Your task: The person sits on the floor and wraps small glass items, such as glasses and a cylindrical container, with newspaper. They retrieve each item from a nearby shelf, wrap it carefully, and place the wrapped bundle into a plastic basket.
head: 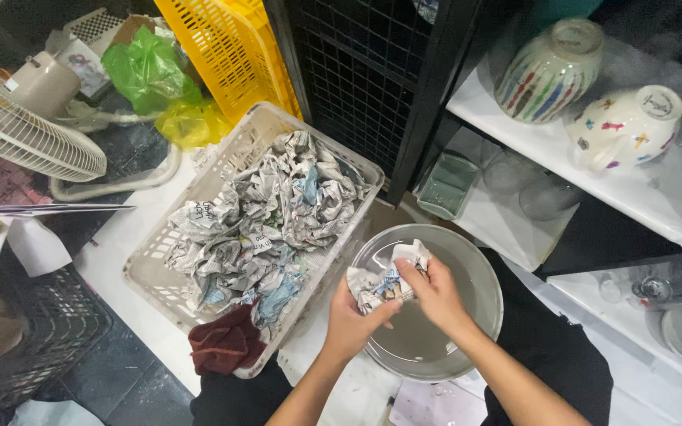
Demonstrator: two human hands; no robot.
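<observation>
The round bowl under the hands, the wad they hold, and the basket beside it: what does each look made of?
Round bowl: seemingly clear glass, glossy; the surface beneath shows through its wall. Wad, held by the left hand and right hand: crumpled newsprint, matte, printed, sharply creased. Basket: pale moulded plastic with a lattice wall, full of the same crumpled paper.

1. both bare forearms rise from the bottom edge of the frame, right of centre, and converge toward the middle.
2. the left hand (353,319) sits lower and to the left, palm turned up, fingers (384,309) curled in a grip.
3. the right hand (436,292) lies just above and right of it, back facing the camera, fingers bent and pinching down.
4. the two hands touch, thumbs close together.
</observation>
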